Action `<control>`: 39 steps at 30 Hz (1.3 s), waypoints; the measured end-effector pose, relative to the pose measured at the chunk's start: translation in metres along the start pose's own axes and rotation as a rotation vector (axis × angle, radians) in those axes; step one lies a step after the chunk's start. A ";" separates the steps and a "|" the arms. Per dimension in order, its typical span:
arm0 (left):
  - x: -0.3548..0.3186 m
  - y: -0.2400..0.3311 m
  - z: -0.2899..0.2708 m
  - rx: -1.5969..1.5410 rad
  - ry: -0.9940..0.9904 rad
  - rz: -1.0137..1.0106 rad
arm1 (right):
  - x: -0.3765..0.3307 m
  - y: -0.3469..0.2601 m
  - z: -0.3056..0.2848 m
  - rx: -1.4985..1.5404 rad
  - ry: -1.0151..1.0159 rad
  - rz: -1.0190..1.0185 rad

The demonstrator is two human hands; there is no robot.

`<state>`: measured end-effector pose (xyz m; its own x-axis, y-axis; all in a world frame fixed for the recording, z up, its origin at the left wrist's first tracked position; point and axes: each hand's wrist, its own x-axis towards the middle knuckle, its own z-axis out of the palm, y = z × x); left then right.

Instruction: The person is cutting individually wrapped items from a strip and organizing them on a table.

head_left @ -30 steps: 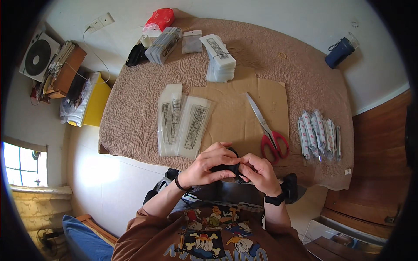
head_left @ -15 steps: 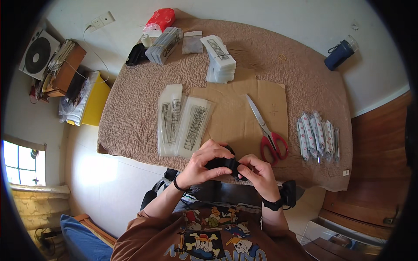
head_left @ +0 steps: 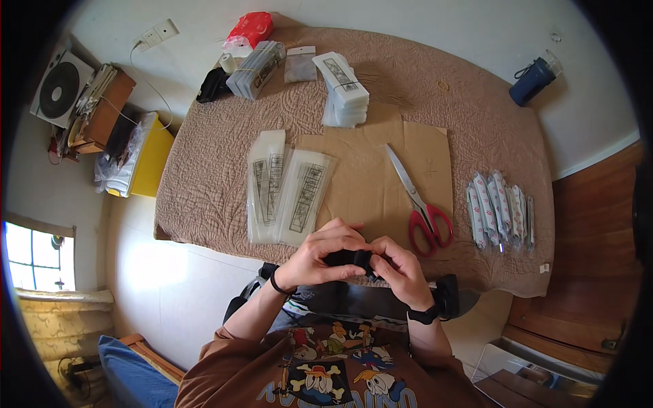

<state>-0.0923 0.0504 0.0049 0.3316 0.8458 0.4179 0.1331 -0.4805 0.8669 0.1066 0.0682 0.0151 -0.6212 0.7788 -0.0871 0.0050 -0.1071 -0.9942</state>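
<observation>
A small black object (head_left: 359, 258), with what looks like a strap or band on it, is held between both hands just off the table's near edge. My left hand (head_left: 323, 251) curls round its left side, thumb below and fingers above. The fingers of my right hand (head_left: 403, 268) pinch its right end. Much of it is hidden, so its kind cannot be made out. Red-handled scissors (head_left: 423, 211) lie on a cardboard sheet (head_left: 360, 177) beyond the right hand. Flat clear printed sleeves (head_left: 303, 197) lie beyond the left hand.
Wrapped packets (head_left: 500, 211) line the table's right side. Toward the back are a banded stack of sleeves (head_left: 343, 92), another bundle (head_left: 255, 71), a small clear bag (head_left: 300, 64), a black item (head_left: 213, 86) and a red bag (head_left: 250, 30). A blue bottle (head_left: 532, 81) stands far right.
Both hands keep hold of the black object, which has turned slightly between them. The fingers have shifted a little, and the whole view has moved slightly.
</observation>
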 end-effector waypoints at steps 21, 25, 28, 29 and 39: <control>-0.046 0.042 0.076 -0.722 0.520 -0.556 | 0.009 -0.023 0.012 -0.164 0.120 -0.134; -0.029 0.041 0.080 -1.312 0.659 -0.521 | 0.008 -0.035 0.020 -0.394 0.146 -0.226; -0.012 0.040 0.077 -1.570 0.662 -0.442 | 0.009 -0.036 0.022 -0.492 0.275 -0.386; -0.007 0.039 0.076 -1.590 0.621 -0.376 | 0.008 -0.037 0.022 -0.494 0.264 -0.390; 0.011 0.021 0.051 -0.590 0.319 -0.179 | 0.009 -0.058 0.035 -0.404 0.319 -0.403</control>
<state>-0.0386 0.0380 0.0140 0.0495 0.9705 0.2359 -0.3998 -0.1971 0.8951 0.0730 0.0595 0.0737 -0.3736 0.8612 0.3447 0.1531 0.4237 -0.8927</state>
